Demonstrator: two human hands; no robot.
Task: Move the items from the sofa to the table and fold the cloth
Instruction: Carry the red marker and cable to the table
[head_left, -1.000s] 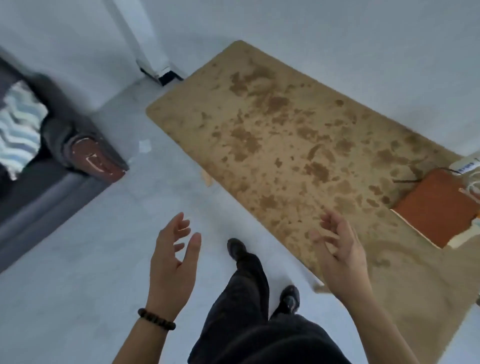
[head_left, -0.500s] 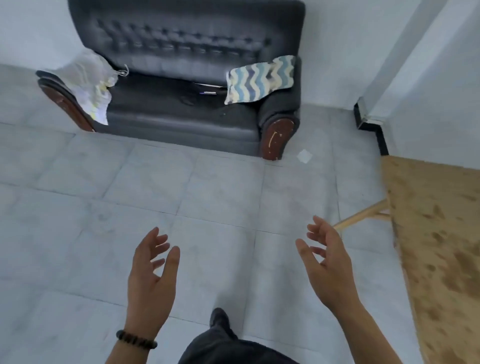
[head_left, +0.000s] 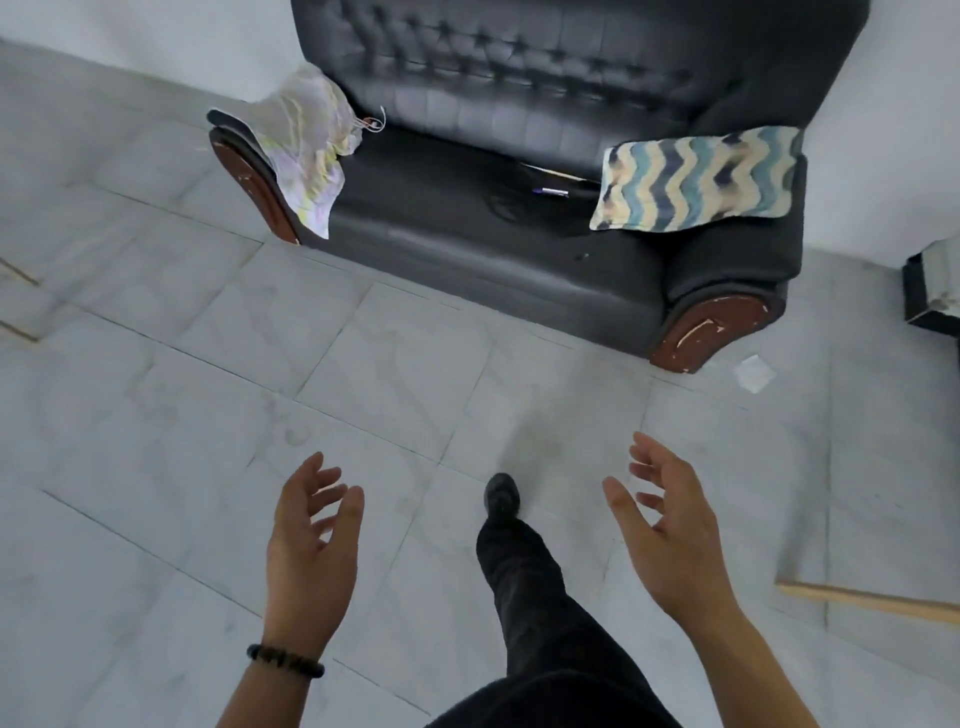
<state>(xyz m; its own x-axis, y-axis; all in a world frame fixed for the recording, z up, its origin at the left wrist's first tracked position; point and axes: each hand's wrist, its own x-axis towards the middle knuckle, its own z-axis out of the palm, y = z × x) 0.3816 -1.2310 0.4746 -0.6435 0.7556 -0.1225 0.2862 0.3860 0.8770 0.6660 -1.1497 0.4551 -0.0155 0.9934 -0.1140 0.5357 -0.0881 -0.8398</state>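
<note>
zigzag cloth (head_left: 696, 179) draped on sofa's (head_left: 519, 130) arm, pale cloth (head_left: 306, 150) on the other arm, pen (head_left: 550, 192) on seat between, left hand (head_left: 311, 551) and right hand (head_left: 670, 525) fingers spread, empty, over tiled floor (head_left: 156, 415), well short of sofa

Pale grey floor tiles (head_left: 208, 415) with thin dark seams fill most of the view. A white wall (head_left: 130, 31) rises at the top. A small white scrap (head_left: 754, 373) lies flat on the tiles. At the right edge stands a black-based column (head_left: 932, 291), cut off by the frame. A wooden stick (head_left: 872, 603) slants across the tiles at lower right.
</note>
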